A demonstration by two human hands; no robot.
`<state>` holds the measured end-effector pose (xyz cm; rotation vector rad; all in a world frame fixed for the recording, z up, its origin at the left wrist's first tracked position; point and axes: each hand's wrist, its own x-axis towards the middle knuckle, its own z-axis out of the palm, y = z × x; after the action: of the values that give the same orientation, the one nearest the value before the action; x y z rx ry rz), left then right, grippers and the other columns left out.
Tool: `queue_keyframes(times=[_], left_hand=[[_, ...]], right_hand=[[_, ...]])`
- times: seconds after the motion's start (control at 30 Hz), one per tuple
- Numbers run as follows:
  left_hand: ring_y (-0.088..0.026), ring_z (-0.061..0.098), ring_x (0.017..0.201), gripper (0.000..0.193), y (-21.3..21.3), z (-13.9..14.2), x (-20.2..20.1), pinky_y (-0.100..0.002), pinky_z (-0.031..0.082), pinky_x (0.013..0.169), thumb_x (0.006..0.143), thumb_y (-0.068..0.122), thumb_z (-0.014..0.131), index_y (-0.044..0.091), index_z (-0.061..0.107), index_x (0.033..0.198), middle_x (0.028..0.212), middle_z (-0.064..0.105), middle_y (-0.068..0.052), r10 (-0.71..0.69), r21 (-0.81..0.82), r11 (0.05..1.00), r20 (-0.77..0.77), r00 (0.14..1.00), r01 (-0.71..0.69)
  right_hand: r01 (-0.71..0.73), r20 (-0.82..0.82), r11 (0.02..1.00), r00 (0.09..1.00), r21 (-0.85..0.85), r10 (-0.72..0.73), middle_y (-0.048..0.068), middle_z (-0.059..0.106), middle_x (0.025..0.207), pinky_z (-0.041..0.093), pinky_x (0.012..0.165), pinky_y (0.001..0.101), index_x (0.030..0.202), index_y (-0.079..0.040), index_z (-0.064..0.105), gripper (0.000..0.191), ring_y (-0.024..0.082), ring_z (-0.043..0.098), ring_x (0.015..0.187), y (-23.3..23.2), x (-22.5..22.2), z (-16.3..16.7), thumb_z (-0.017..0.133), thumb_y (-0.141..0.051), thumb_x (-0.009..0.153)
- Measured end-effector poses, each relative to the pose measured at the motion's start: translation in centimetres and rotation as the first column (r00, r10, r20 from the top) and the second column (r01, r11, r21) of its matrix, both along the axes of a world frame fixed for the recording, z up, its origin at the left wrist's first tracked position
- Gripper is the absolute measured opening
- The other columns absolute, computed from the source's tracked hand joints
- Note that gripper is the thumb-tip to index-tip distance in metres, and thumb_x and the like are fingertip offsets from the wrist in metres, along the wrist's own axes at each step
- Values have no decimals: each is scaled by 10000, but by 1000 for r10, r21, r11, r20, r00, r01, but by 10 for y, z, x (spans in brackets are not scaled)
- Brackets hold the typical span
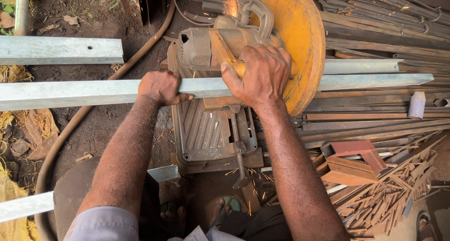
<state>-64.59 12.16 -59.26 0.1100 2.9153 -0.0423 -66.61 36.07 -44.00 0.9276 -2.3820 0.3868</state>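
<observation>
Outdoor workshop spot, bare dirt ground [101, 128] with a hose [70, 128] snaking down the left side of the frame and a big heap of rusty steel strips and offcuts [384, 185] filling the right. In the middle sits a chop saw [220, 44] on its ribbed metal base [206, 133], orange blade guard [300, 44] at centre top.

A long galvanized angle bar [70, 93] runs across the whole frame, left to right, passing under the saw head. The left hand [161, 87] is closed over the bar just left of the saw, looks like it's pinning it flat against the base so it doesn't jump. The right hand [260, 74] is wrapped around the saw's body near the guard, pressing down by the look of it. Sparks [230, 2] are flying off at the top centre, so the blade is biting.

A second galvanized piece [61, 50] lies at upper left, apart from the one in the saw. Sandalled foot [225, 208] at bottom centre, pretty close to the base.
</observation>
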Motion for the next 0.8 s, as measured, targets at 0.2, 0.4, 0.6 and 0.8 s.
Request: queue_keyframes(times=[0.2,0.4,0.6,0.8], left_hand=[[-262,772,867,878,1,-3,-3,-436,630,770,814,909,510,85,719,1032,911,775,-116,11,-14,1000,47,999,-10],[-272,771,847,865,2,-1,0,-436,628,762,798,916,518,104,728,1006,889,770,-113,4,-8,1000,2,1000,-4],[-265,772,876,819,-10,8,7,-429,626,778,812,887,548,110,745,980,902,777,-100,13,30,999,7,1000,-13],[-276,766,920,783,-28,28,15,-434,619,799,804,854,594,112,729,1014,941,775,-107,-2,72,997,-16,1000,3]], right_hand=[[-5,-6,1000,1000,2,5,126,660,817,405,841,509,855,-21,701,402,330,631,819,2,-4,-5,746,-420,834],[-14,-25,1000,1000,-7,14,141,659,807,417,832,511,835,-19,694,386,353,633,804,2,-2,-2,744,-401,804],[-25,-8,1000,1000,8,25,149,676,834,419,801,511,851,-13,698,386,368,640,815,-9,6,14,752,-394,818],[-9,10,999,1000,47,9,158,694,845,434,798,514,876,-5,720,398,372,654,825,-26,11,37,754,-396,808]])
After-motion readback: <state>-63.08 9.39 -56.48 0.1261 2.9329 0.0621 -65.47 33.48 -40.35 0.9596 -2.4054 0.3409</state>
